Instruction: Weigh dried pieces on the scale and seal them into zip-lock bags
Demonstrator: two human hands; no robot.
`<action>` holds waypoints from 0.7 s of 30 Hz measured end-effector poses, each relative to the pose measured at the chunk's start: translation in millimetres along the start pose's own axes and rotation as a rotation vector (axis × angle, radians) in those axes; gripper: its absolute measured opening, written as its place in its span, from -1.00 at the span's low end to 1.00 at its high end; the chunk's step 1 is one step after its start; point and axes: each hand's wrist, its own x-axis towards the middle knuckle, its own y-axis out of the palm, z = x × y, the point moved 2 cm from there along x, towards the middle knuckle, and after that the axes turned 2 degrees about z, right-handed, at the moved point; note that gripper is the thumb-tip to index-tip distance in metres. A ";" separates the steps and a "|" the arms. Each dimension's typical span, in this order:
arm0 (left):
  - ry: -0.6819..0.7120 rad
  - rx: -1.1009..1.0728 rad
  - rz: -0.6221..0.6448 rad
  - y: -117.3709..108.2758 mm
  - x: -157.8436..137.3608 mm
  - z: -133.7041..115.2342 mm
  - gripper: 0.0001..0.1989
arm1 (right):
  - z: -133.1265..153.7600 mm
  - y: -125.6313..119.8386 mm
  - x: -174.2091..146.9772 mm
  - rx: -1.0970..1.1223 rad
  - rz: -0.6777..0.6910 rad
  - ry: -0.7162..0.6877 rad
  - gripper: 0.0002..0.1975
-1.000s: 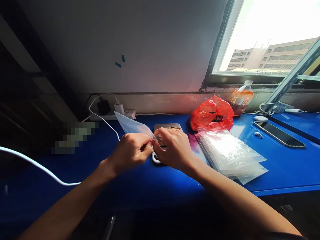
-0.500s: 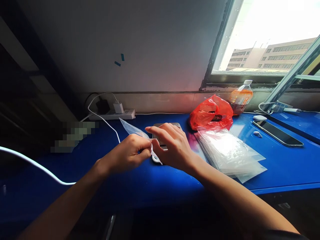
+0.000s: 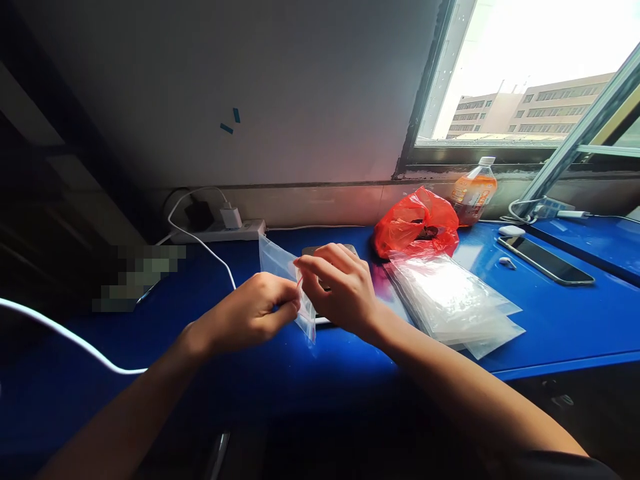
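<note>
A small clear plastic bag (image 3: 275, 255) with a reddish line near its opening is held upright over the blue table. My left hand (image 3: 257, 308) is closed, its thumb and forefinger pinching the bag's opening edge. My right hand (image 3: 341, 283) meets it from the other side, fingers bent and fingertips closed on the same edge. Behind my right hand lies a flat greyish device (image 3: 313, 251), mostly covered, so its kind does not show. To the right is a stack of clear plastic bags (image 3: 443, 297).
A red plastic bag (image 3: 395, 230) and a bottle of orange drink (image 3: 476, 193) stand by the wall. A phone (image 3: 547, 260), a white earbud (image 3: 507, 263) and its case (image 3: 511, 231) lie right. A power strip (image 3: 245, 230) and white cable (image 3: 75, 333) are left.
The small bag has turned so more of its face shows, and its lower end hangs below my fingers. My right fingertips have closed in on its edge. The view has shifted slightly.
</note>
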 end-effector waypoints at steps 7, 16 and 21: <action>-0.033 0.166 -0.273 -4.1 1.1 3.6 -0.67 | 11.2 4.1 -3.1 0.127 0.145 0.236 -0.51; 0.005 0.290 -0.421 -3.6 2.8 12.9 -0.68 | 11.7 13.9 -10.4 0.093 0.411 0.135 -0.11; 0.022 0.266 -0.421 -7.2 -1.0 6.8 -0.68 | 12.7 15.7 -9.2 0.181 0.292 0.215 -0.24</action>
